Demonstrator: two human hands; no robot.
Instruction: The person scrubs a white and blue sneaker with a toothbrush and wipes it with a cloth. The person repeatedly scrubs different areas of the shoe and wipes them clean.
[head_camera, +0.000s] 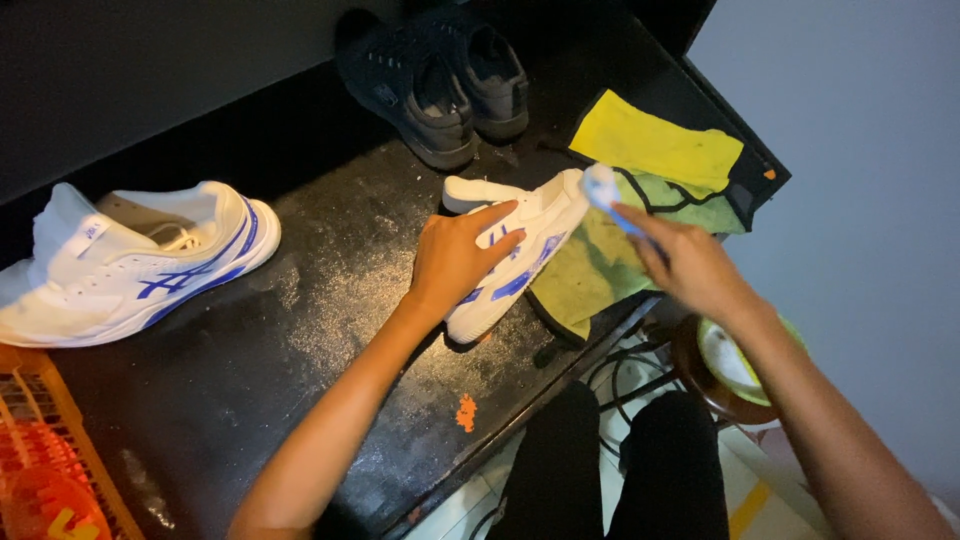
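Note:
My left hand (455, 258) presses down on a white sneaker with blue stripes (520, 235), which lies on its side on a dark worn table (300, 340). My right hand (690, 265) grips a small brush with a blue handle and white head (603, 188); the head touches the sneaker's toe end. The shoe's front rests on a yellow-green cloth (640, 190) spread at the table's right corner.
The matching white and blue sneaker (130, 265) lies at the left. Two dark shoes (440, 80) stand at the back. An orange crate (50, 450) sits at the lower left. A round bowl (730, 365) stands below the table edge by my legs.

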